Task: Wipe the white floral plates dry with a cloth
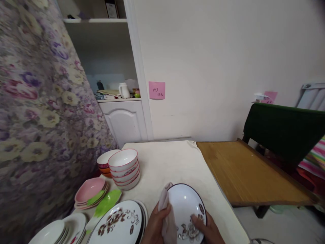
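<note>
A white plate with a dark rim and floral print (186, 206) is held low in the middle of the head view. My left hand (156, 225) grips a pale cloth (166, 217) against the plate's left edge. My right hand (207, 230) holds the plate's lower right side, thumb pressed on its face. Both hands have fingers closed. The plate hovers over the cream tablecloth (165, 162).
A stack of red-rimmed white bowls (125, 167) stands at left, another bowl stack (105, 162) behind it. Pink dishes (90, 191), a green leaf dish (108, 202), a floral plate stack (119, 223) and white plates (58, 232) lie at front left. A wooden table (243, 173) and green chair (284, 128) are right.
</note>
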{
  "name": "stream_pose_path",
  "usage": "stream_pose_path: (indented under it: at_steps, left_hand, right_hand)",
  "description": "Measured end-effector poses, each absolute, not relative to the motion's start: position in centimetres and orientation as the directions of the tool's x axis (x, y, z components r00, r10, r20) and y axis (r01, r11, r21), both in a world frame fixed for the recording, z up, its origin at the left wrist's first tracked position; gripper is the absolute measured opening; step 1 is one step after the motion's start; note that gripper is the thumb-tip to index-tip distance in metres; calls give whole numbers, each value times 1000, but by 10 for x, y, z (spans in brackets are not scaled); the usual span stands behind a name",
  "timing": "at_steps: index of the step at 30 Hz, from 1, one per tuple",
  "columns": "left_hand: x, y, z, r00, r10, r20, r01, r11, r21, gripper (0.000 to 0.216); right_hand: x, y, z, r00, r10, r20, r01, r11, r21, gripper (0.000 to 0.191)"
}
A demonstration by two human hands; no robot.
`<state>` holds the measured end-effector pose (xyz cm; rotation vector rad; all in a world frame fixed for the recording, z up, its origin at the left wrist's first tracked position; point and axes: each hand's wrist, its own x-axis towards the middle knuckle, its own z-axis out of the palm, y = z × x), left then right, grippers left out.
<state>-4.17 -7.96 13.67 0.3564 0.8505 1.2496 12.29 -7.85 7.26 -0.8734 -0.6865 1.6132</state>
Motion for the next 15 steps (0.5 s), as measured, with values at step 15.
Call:
stream_pose_path:
  at_steps: [15]
  left_hand:
    - [-45,-81,133,22,951,-309,-667,244,704,72]
  right_hand:
    - [133,-80,94,-102,979,-179,-444,-206,-872,61]
